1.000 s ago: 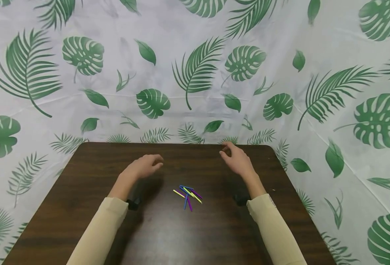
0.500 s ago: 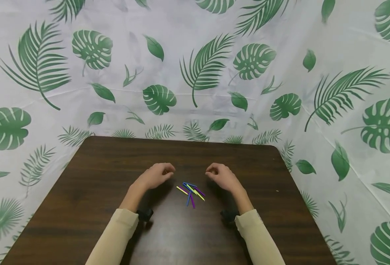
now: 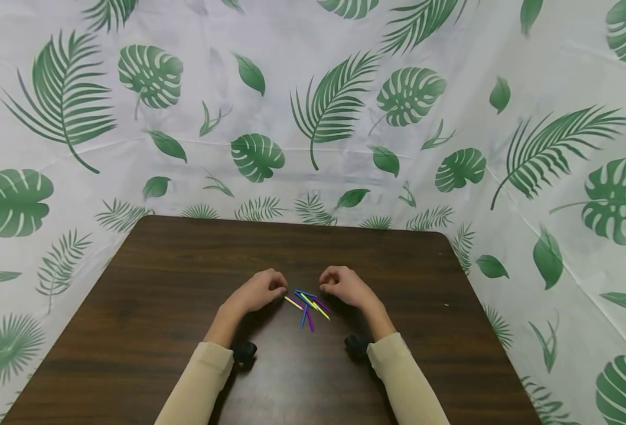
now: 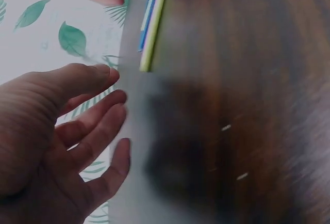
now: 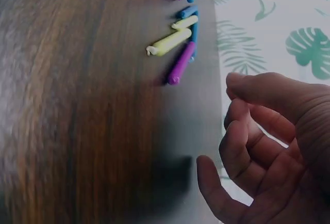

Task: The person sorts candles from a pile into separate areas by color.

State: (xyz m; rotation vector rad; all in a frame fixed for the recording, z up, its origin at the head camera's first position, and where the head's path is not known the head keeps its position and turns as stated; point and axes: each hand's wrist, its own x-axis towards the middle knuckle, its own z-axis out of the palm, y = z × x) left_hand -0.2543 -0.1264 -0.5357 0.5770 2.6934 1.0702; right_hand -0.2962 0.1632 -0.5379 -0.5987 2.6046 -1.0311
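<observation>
A loose heap of several slim candles lies on the dark wooden table (image 3: 196, 260), blue, yellow and purple. A yellow candle (image 3: 294, 303) sticks out at the heap's left, and a purple candle (image 3: 310, 320) points toward the person. In the right wrist view a pale wick shows at the tip of another yellow candle (image 5: 172, 42). My left hand (image 3: 260, 290) hovers just left of the heap, fingers loosely bent and holding nothing. Across from it, my right hand (image 3: 346, 286) hangs at the right, likewise loosely curled, without a candle.
A white sheet with green leaves (image 3: 257, 157) hangs behind the table and along its right side. A tiny pale scrap (image 3: 446, 304) lies on the right part of the tabletop. Each wrist carries a dark camera (image 3: 245, 352).
Both hands have come inward toward the candles, the right one also nearer the person. The candles lie as before. The head view has shifted slightly.
</observation>
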